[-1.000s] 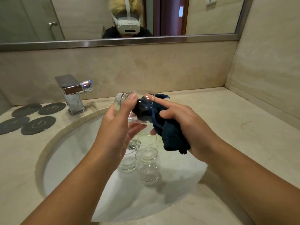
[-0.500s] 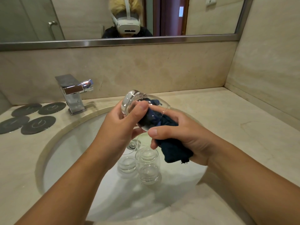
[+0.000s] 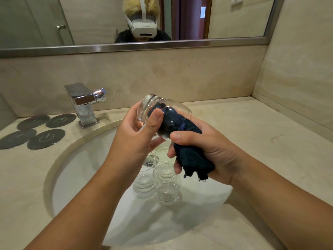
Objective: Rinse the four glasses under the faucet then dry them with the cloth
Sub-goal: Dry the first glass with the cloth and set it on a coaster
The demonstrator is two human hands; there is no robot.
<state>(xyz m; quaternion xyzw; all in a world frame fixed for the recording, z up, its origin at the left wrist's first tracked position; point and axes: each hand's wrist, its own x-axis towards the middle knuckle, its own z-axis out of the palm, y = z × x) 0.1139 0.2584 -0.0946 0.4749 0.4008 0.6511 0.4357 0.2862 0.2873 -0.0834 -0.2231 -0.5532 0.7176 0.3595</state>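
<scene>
Above the sink [image 3: 81, 177], grips a glass [image 3: 171, 112] with the left hand [image 3: 133, 141]: thumb flat across the near wall, fingers curled round the far side. Holds it tilted, thick base up toward the sink's back left, mouth down toward its right. Clamps a dark blue cloth [image 3: 191, 159] in the right hand [image 3: 212, 154], over the sink's right half, fingers and thumb curled tight round the bunched fabric. Stuffs one end of the cloth through the mouth of the glass, filling most of the inside. Lets the frayed other end hang below the fist, over the basin. Right thumb tip at the lower rim of the glass; hard to say whether touching.

Down inside the sink, close to the drain and under both hands, three more glasses [image 3: 166, 177], mouths up, packed close together, one partly hidden behind the left hand. Cannot tell whether touching one another.

At the sink's back left rim, a chrome faucet [image 3: 84, 103] on the counter [image 3: 252, 141], no water running from it. Further left of the sink, past the faucet, four dark round coasters [image 3: 46, 138] in a loose cluster. On the wall behind the sink, a mirror [image 3: 108, 20] in a metal frame
</scene>
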